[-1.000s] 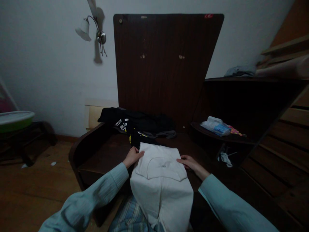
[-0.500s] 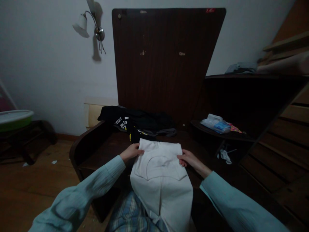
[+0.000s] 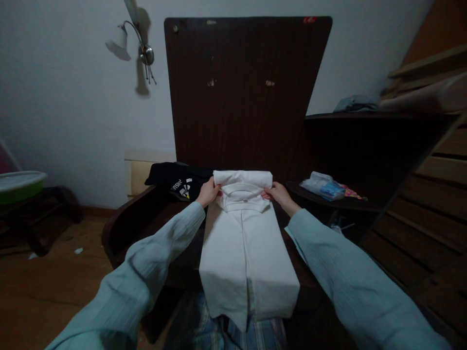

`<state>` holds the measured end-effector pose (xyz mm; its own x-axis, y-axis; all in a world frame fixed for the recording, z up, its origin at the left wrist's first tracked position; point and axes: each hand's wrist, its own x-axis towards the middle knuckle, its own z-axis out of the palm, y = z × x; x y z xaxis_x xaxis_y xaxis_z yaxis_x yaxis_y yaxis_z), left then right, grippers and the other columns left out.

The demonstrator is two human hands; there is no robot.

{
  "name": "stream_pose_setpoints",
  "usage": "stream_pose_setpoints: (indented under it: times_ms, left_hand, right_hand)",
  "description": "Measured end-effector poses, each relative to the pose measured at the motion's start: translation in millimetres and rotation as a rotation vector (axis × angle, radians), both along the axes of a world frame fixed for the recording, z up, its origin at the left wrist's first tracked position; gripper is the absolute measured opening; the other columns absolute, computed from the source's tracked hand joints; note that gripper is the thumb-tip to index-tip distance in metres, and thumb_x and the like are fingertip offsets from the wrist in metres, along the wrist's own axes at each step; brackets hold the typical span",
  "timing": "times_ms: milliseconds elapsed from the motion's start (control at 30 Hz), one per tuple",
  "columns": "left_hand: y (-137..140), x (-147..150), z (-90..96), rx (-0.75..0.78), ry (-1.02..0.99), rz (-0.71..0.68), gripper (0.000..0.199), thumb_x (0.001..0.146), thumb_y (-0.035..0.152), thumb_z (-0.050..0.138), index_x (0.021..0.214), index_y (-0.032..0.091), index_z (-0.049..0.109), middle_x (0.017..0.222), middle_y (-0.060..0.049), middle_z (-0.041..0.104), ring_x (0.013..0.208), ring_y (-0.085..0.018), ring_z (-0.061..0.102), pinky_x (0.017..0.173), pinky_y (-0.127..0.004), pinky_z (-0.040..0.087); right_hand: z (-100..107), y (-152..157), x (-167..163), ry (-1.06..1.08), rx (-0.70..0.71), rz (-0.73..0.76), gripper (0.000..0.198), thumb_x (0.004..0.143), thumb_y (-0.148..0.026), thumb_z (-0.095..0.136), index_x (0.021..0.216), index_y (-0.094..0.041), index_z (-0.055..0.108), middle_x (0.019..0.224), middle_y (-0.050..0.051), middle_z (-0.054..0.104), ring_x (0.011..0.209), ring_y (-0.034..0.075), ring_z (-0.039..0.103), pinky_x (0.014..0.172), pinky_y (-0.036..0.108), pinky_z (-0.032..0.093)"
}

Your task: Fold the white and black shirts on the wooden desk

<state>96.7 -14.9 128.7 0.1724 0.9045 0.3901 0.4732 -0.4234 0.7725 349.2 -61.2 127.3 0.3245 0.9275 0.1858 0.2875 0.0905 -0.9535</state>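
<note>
Pinching the white garment (image 3: 226,248) at its far end, your left hand (image 3: 208,193) and right hand (image 3: 282,197) are gripping 2 opposite edges, equally near; its long axis is running toward you, over the bench (image 3: 155,209).

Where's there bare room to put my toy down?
Try the bench seat between the curved armrest and left sleeve, or the wooden floor between the stool and bench, around a few white scraps. It's crowded where the white garment spreads between the left hand and right hand, and where black clothing lies.
</note>
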Motion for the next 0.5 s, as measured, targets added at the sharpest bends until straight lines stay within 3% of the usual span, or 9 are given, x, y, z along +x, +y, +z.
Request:
stream_pose_setpoints:
  times_ms: [133,233,333,433,500]
  left_hand:
    - [31.3,18.1,-2.8,0.059,0.133,0.062,0.036,0.080,0.017,0.046,0.115,0.010,0.042,0.099,-0.013,0.063,0.089,-0.021,0.061,0.078,-0.030,0.044]
    - [35.8,21.6,-24.8,0.045,0.300,0.022,0.060,0.075,0.019,0.053,0.127,0.006,0.026,0.123,-0.021,0.047,0.112,-0.026,0.046,0.090,-0.036,0.038]
    - [23.6,13.7,-55.0,0.065,0.410,-0.017,0.068,0.070,0.019,0.058,0.129,0.008,0.025,0.132,-0.021,0.036,0.122,-0.028,0.033,0.097,-0.040,0.030]
    - [-3.3,-1.0,-75.2,0.081,0.458,-0.102,0.058,0.069,0.018,0.059,0.122,0.009,0.037,0.130,-0.019,0.039,0.123,-0.027,0.032,0.101,-0.039,0.027]
    - [-28.4,-11.4,-79.0,0.124,0.512,-0.190,0.047,0.070,0.019,0.057,0.115,0.009,0.045,0.128,-0.019,0.041,0.121,-0.026,0.034,0.102,-0.037,0.026]
  right_hand:
    - [-0.8,35.1,-4.7,-0.046,-0.032,-0.079,0.015,0.076,-0.013,0.053,0.090,-0.013,0.048,0.075,0.006,0.065,0.062,0.011,0.061,0.058,0.022,0.049]
    - [-14.2,38.2,-6.4,-0.068,-0.066,-0.032,0.024,0.074,-0.017,0.057,0.097,-0.013,0.049,0.089,0.009,0.064,0.076,0.013,0.061,0.067,0.024,0.048]
    - [-36.4,25.4,-5.3,-0.099,-0.102,0.050,0.024,0.068,-0.016,0.061,0.091,-0.013,0.054,0.091,0.008,0.064,0.082,0.014,0.060,0.075,0.026,0.046]
    - [-59.5,3.3,-6.6,-0.125,-0.114,0.139,0.018,0.064,-0.012,0.061,0.081,-0.014,0.058,0.086,0.005,0.064,0.081,0.014,0.058,0.078,0.025,0.043]
    - [-71.7,-16.0,-11.9,-0.178,-0.074,0.227,0.014,0.065,-0.014,0.059,0.078,-0.014,0.058,0.082,0.003,0.063,0.078,0.013,0.057,0.074,0.025,0.043]
